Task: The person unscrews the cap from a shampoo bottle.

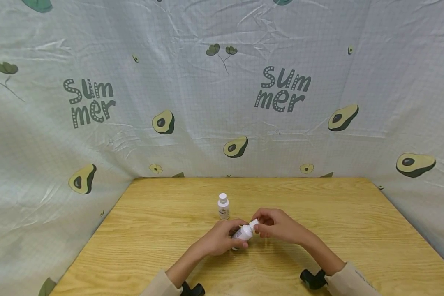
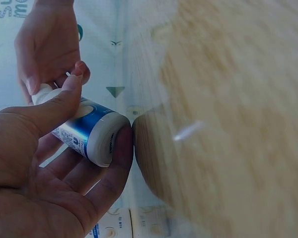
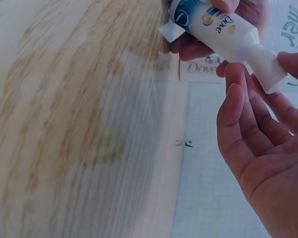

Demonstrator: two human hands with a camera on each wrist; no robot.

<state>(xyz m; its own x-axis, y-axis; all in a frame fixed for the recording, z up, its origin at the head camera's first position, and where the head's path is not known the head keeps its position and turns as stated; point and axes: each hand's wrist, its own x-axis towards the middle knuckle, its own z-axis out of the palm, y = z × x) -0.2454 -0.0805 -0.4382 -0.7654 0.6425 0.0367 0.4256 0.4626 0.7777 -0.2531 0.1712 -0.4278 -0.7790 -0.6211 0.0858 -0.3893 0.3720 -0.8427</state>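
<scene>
A small white bottle (image 1: pixel 243 233) with a blue band and the word Dove on its label (image 3: pixel 219 25) lies tilted between both hands, just above the table. My left hand (image 1: pixel 219 237) grips its body, the thumb on one side and the fingers curled round the other and the base (image 2: pixel 109 139). At the other end, my right hand (image 1: pixel 279 225) pinches the white cap (image 3: pixel 267 68) between thumb and fingers. The cap sits on the bottle's neck. Behind the left hand a second white bottle (image 1: pixel 223 206) with a white cap stands upright on the table.
The wooden table (image 1: pixel 163 213) has a glossy, reflecting top. A pale sheet printed with avocados and the word summer (image 1: pixel 283 89) hangs behind it and along both sides. Black straps with a camera mount (image 1: pixel 313 279) show at the wrists.
</scene>
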